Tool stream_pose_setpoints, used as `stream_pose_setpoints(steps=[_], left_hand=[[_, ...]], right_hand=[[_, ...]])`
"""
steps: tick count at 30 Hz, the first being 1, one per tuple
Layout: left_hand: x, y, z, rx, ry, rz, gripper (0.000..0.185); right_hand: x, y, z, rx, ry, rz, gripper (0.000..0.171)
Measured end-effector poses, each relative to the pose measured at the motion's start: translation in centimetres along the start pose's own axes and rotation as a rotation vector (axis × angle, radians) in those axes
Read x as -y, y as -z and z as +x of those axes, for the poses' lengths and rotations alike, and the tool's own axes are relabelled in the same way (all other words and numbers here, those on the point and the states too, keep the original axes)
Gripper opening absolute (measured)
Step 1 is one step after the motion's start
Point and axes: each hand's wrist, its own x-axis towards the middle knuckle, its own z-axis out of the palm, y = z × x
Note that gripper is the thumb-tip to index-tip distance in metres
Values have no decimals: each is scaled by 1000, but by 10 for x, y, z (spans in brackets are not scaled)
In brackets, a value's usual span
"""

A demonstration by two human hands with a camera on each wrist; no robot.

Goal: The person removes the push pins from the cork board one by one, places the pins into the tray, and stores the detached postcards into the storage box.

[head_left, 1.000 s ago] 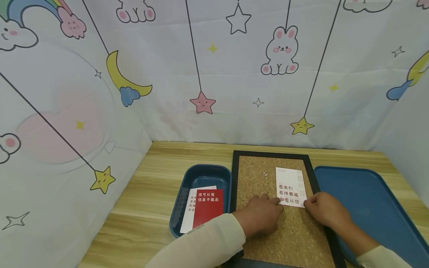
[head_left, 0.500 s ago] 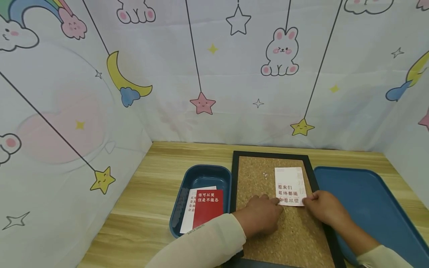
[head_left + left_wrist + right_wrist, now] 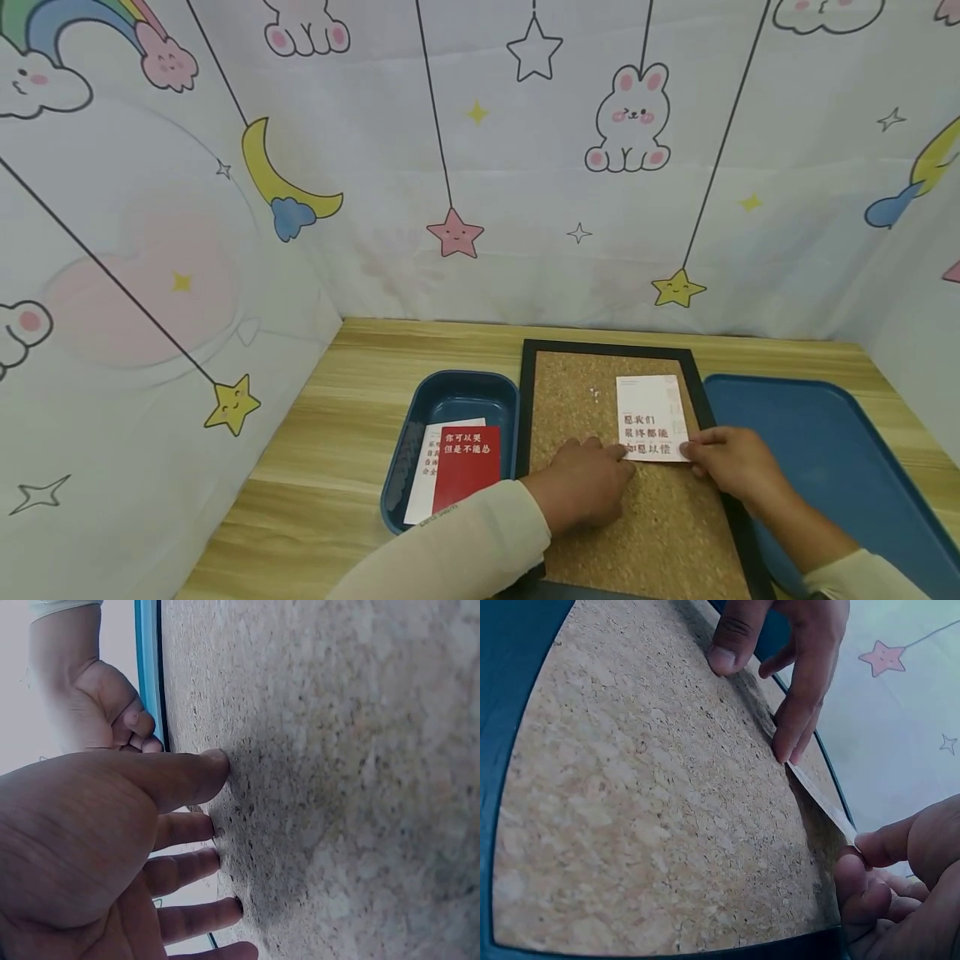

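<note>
A white card with red Chinese characters (image 3: pixel 651 400) lies over the upper right of a black-framed cork board (image 3: pixel 572 396). My right hand (image 3: pixel 738 468) pinches its lower right corner between thumb and index finger. In the right wrist view the card (image 3: pixel 823 799) shows edge-on, raised off the cork at the end my right hand (image 3: pixel 900 892) pinches. My left hand (image 3: pixel 583 483) rests on the cork with fingertips at the card's lower left corner. Spread, fairly straight fingers of that left hand (image 3: pixel 97 840) touch the cork in the left wrist view.
Left of the board stands a blue tray (image 3: pixel 465 382) holding a red card (image 3: pixel 468 467) and a white card (image 3: pixel 422 492). A larger blue tray (image 3: pixel 795 417) sits on the right, partly under my right forearm. A patterned curtain (image 3: pixel 525 167) closes off the wooden table (image 3: pixel 315 442) behind.
The card's lower right corner has moved slightly up, so its bottom edge lies more level. My right fingers have shifted a little with it. My left hand stays in place.
</note>
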Motion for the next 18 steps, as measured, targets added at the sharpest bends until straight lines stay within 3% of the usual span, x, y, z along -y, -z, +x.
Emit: stream_pose_setpoints(steps=[9, 18], left_hand=[[2, 1, -3, -10, -16, 26, 43], [5, 12, -7, -43, -4, 2, 35]], right_hand=[[-6, 6, -1, 89, -57, 45, 39], [-7, 8, -5, 90, -37, 39, 40]])
